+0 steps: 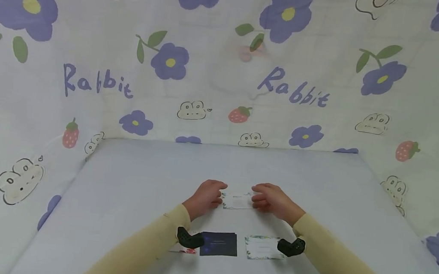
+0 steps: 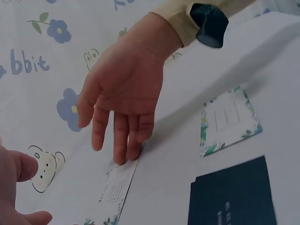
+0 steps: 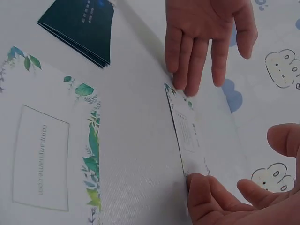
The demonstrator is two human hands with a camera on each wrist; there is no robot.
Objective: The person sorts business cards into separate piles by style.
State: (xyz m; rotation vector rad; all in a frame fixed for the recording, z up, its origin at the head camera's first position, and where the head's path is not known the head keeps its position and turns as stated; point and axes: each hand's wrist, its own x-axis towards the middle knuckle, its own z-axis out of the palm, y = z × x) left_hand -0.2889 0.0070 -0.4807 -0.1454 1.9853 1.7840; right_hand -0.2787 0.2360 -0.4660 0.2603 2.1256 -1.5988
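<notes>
A white card with a green leaf border [image 1: 237, 200] lies on the table between the two hands. My left hand [image 1: 207, 198] is at its left end, fingers fairly straight and fingertips right at the short edge. At the opposite end, my right hand [image 1: 276, 203] has its fingertips along the edge, thumb raised away from the card. The right wrist view shows the left hand [image 3: 206, 42] palm inward with fingers extended down to the card [image 3: 185, 131]. In the left wrist view the right hand [image 2: 129, 84] mirrors this.
Nearer the body lie a dark blue card stack [image 1: 218, 244], a white leaf-bordered card [image 1: 264, 248] and, partly hidden by the left wrist, a card with red decoration [image 1: 189, 250]. A patterned cloth [image 1: 216, 81] stands behind the white table [image 1: 143, 165].
</notes>
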